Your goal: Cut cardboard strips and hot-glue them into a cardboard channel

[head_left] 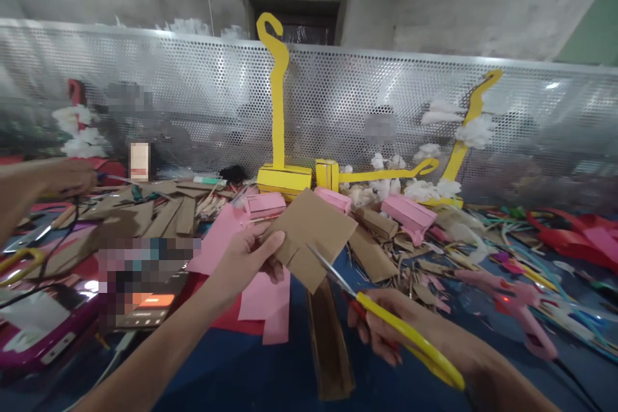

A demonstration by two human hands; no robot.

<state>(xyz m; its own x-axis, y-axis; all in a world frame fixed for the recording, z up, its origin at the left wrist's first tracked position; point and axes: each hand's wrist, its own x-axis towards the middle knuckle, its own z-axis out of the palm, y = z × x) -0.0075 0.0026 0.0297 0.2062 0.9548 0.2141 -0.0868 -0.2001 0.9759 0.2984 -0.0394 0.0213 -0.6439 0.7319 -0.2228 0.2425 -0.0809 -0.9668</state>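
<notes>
Between thumb and fingers, my left hand [253, 251] pinches a flat brown piece of cardboard [318, 222] by its left side. My right hand [386, 325] grips a pair of scissors [405, 329] with yellow and red handles. The scissor blades meet the lower edge of the cardboard, where a short slit shows beside them. Below the cardboard lies a long, open cardboard trough [331, 341]. Pink paper [265, 299] lies under my left hand, partly hidden by it.
Yellow hook-shaped figures [277, 109] stand against a perforated metal screen [193, 90]. A pink glue gun [512, 302] with a red light lies at right. Scraps and small pink boxes [408, 211] cover the back. Another person's hand [72, 177] is at far left, above yellow-handled scissors [24, 261].
</notes>
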